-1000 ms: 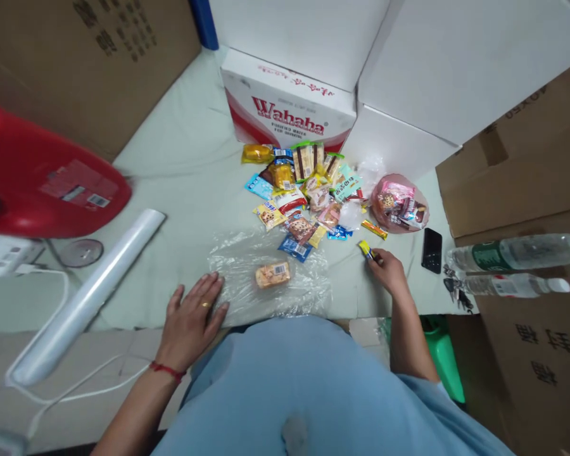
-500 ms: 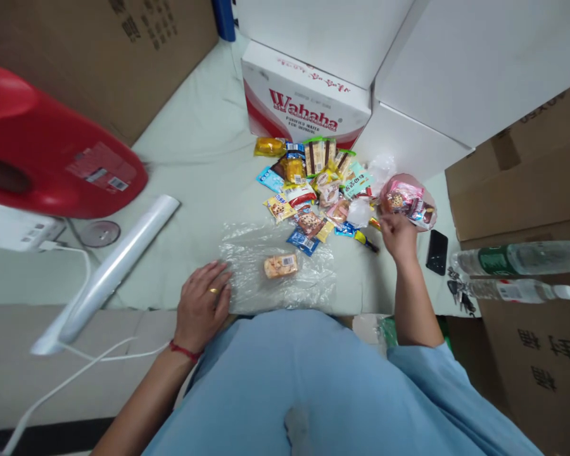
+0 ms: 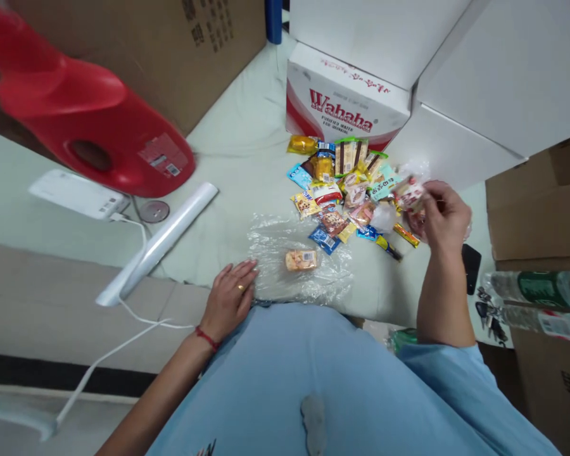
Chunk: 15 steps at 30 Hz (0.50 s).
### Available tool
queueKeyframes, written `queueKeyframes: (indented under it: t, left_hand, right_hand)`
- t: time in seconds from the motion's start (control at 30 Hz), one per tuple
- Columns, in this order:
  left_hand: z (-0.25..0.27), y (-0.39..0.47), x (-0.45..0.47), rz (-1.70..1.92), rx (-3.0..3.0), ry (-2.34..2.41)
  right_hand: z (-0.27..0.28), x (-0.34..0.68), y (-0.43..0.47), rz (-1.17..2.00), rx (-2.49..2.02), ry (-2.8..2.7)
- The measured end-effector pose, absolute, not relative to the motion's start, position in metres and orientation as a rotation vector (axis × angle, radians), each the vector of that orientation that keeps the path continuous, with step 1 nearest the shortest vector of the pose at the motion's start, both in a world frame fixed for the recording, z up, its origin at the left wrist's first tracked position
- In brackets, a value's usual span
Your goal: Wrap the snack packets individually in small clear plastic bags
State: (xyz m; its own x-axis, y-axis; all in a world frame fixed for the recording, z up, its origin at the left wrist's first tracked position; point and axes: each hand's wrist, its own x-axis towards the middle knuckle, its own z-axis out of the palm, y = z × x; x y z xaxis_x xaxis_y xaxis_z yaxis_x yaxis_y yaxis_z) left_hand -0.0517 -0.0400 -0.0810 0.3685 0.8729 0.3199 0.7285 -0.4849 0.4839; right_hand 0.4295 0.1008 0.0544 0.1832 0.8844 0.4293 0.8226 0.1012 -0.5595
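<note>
Pale green and creased, the table point(image 3: 247, 183) stands before white boxes point(image 3: 494, 69) at the far side, with brown cartons left and right. Near the right of the pile, a red-and-white snack packet point(image 3: 409, 193) in clear wrapping is pinched between the thumb and fingers of the right hand point(image 3: 446, 218). Below and behind that hand sits a pinkish dish point(image 3: 420, 233), largely hidden. Just left of the packet spreads a pile of wrapped snacks point(image 3: 335, 183), yellow, blue, brown and green; at its near right side lie an orange stick packet point(image 3: 406, 235) and a yellow-and-dark stick packet point(image 3: 388, 247). Nearer the person, one wrapped cake point(image 3: 301, 259) lies on a thin plastic film point(image 3: 332, 282). At the film's left edge the left hand point(image 3: 230, 297) lies palm down, its fingers straight and loosely side by side, gripping nothing. Right of the right wrist are a dark phone point(image 3: 472, 269), a bunch of keys point(image 3: 491, 320) and two clear bottles lying on their sides. Directly beyond the pile stands a red-and-white Wahaha carton point(image 3: 344, 104). Farther left, a shiny roll point(image 3: 161, 244) slants across the table, beside a round disc point(image 3: 154, 211), a white device point(image 3: 78, 193) with a cable, and a big red jug point(image 3: 118, 126).
</note>
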Motion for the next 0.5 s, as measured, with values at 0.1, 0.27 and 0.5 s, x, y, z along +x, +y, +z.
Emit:
queueKeyframes:
  t: [0.1, 0.27, 0.5]
  left_hand:
    - [-0.076, -0.038, -0.044, 0.846, 2.388, 1.350]
    - [-0.074, -0.034, -0.039, 0.846, 2.471, 1.194]
    - [-0.082, -0.049, -0.050, 0.830, 2.503, 1.193]
  right_hand:
    - [0.047, 0.370, 0.071, 0.743, -1.470, -1.773]
    - [-0.003, 0.268, 0.046, 1.074, -1.487, -1.980]
    - [0.003, 0.241, 0.041, 0.755, -1.747, -2.398]
